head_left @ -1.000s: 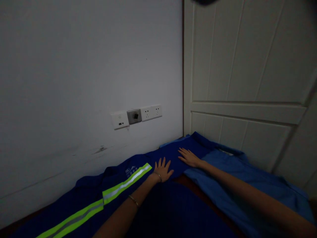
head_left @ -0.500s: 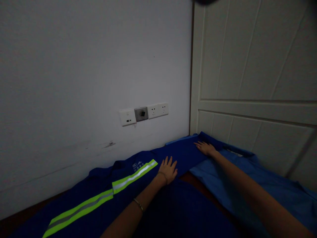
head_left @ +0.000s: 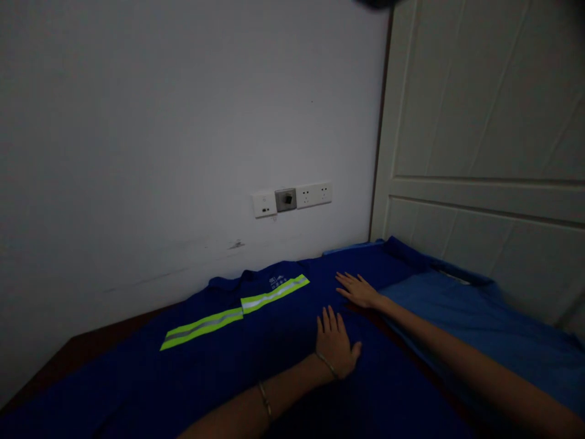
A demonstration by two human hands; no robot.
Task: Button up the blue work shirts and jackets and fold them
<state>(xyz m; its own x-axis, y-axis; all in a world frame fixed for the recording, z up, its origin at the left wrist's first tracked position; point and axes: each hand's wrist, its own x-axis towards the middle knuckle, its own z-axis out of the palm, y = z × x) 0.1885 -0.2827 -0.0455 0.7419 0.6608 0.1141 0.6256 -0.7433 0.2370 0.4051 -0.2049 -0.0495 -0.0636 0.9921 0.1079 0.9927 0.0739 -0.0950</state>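
A dark blue work shirt [head_left: 274, 329] lies spread out, with a yellow-green and silver reflective stripe across its chest and a small white print above the stripe. My left hand [head_left: 336, 344] rests flat on the body of the shirt, fingers spread; a thin bracelet circles the wrist and another sits on the forearm. Farther right, my right hand [head_left: 359, 291] lies palm down near the base of the sleeve, fingers outstretched. Neither hand grips the cloth. Beyond my right hand the sleeve reaches toward the corner, over part of a lighter blue cloth [head_left: 461, 314].
A dark red-brown surface [head_left: 91, 338] shows under the shirt at the left. Behind stands a white wall [head_left: 183, 152] with several socket plates [head_left: 313, 194]. A white panelled door [head_left: 484, 122] closes off the right side. The room is dim.
My right hand has moved back along the sleeve toward the shirt's body. The left hand has shifted lower on the shirt. The view has turned left, showing more of the surface there.
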